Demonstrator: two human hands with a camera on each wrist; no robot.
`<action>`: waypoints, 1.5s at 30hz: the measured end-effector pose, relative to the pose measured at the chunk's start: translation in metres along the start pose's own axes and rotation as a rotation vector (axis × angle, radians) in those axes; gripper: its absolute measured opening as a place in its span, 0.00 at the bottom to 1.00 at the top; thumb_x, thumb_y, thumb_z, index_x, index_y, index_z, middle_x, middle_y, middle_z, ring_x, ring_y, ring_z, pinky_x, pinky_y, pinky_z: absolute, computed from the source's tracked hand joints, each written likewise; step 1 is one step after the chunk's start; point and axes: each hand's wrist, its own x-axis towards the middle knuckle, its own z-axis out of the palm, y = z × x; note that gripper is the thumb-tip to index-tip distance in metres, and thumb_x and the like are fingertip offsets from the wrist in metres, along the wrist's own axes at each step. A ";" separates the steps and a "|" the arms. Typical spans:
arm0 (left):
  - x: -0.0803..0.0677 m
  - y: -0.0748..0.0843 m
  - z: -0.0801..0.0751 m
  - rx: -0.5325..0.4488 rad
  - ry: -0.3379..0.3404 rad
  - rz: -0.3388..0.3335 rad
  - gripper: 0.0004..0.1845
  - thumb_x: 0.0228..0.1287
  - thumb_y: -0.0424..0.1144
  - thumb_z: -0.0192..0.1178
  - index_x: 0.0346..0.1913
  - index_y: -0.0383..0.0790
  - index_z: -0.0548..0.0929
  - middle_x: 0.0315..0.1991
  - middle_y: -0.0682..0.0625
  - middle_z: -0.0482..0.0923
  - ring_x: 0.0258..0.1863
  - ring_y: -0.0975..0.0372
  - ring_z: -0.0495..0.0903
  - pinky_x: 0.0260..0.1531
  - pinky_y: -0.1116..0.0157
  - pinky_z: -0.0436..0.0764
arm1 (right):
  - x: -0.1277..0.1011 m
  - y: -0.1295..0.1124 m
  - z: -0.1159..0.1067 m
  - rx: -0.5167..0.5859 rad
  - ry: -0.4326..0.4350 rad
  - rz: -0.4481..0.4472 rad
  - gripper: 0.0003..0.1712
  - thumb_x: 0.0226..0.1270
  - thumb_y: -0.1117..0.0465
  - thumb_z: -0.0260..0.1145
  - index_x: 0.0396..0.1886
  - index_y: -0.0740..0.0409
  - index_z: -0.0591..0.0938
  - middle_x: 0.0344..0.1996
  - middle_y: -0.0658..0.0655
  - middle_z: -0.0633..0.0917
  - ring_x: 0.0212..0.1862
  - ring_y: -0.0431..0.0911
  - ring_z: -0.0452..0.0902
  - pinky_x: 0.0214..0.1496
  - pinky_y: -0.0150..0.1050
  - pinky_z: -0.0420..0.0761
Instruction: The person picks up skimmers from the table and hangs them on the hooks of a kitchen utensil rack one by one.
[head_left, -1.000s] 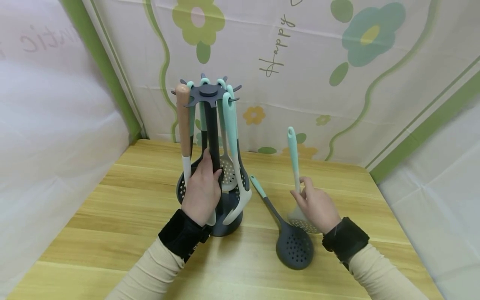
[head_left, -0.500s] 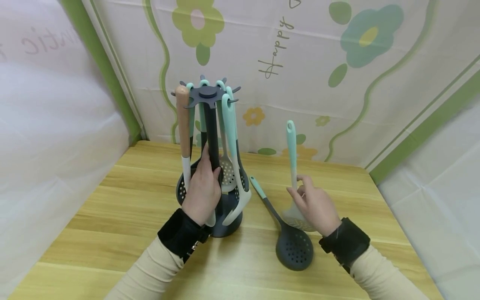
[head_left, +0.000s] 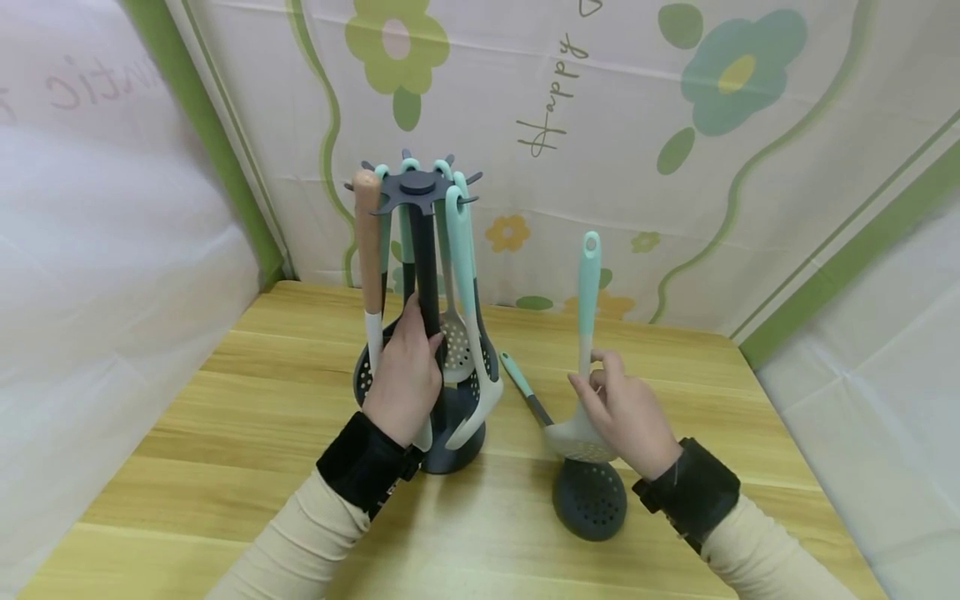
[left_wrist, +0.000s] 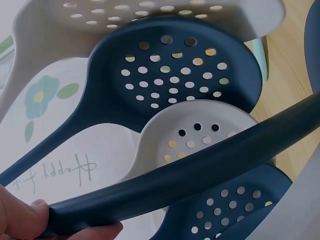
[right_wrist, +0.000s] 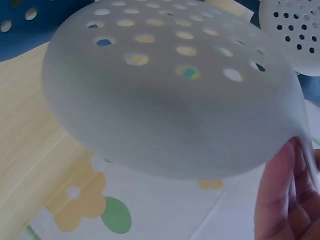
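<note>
The left hand [head_left: 403, 379] is curled round the dark post [head_left: 426, 275] of the utensil rack [head_left: 420, 187], grip clamped, steadying it near the back of the counter [head_left: 225, 433]. From the left wrist the fingertips [left_wrist: 30, 217] wrap that same post, with perforated heads hanging just behind it.

The right hand [head_left: 626, 412] pinches the white skimmer [head_left: 581, 437] low on its handle, grip clamped on it. A second ago the skimmer's head sat behind the hand, close to the counter, and the mint handle leaned a little left. Now the head is lifted and swung left, above the handle of the dark skimmer [head_left: 590, 498] that lies flat on the counter between rack and hand, and the mint handle stands nearly upright with its hanging hole [head_left: 591, 243] higher. From the right wrist the pale bowl [right_wrist: 170, 95] fills the view, a finger [right_wrist: 280, 195] beside it.

I judge the skimmer is being carried towards the rack; the dark one lies untouched.
</note>
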 end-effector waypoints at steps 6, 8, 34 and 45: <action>-0.002 0.000 0.002 0.036 0.011 0.012 0.26 0.72 0.26 0.53 0.68 0.19 0.60 0.56 0.25 0.75 0.52 0.41 0.82 0.46 0.51 0.87 | 0.000 -0.009 -0.001 -0.008 -0.007 0.010 0.16 0.74 0.64 0.60 0.54 0.67 0.68 0.24 0.53 0.82 0.18 0.33 0.66 0.20 0.28 0.67; -0.002 0.000 0.002 0.046 0.008 0.018 0.26 0.73 0.27 0.53 0.68 0.18 0.60 0.56 0.25 0.75 0.53 0.41 0.81 0.46 0.52 0.87 | 0.000 -0.012 -0.002 -0.013 -0.005 0.003 0.16 0.74 0.64 0.61 0.54 0.67 0.68 0.25 0.54 0.83 0.19 0.34 0.68 0.20 0.28 0.69; -0.004 0.005 0.006 0.110 0.038 0.007 0.27 0.73 0.28 0.53 0.69 0.20 0.58 0.55 0.26 0.76 0.47 0.43 0.84 0.37 0.55 0.88 | 0.000 -0.042 -0.008 0.000 0.060 -0.173 0.15 0.70 0.68 0.62 0.52 0.67 0.69 0.25 0.53 0.84 0.23 0.37 0.77 0.21 0.26 0.71; -0.006 0.009 0.010 0.071 0.064 0.009 0.25 0.73 0.28 0.54 0.67 0.23 0.59 0.54 0.28 0.76 0.37 0.44 0.86 0.30 0.55 0.88 | -0.001 -0.054 -0.012 0.051 0.069 -0.224 0.14 0.72 0.68 0.60 0.52 0.66 0.68 0.25 0.52 0.84 0.21 0.34 0.73 0.21 0.25 0.71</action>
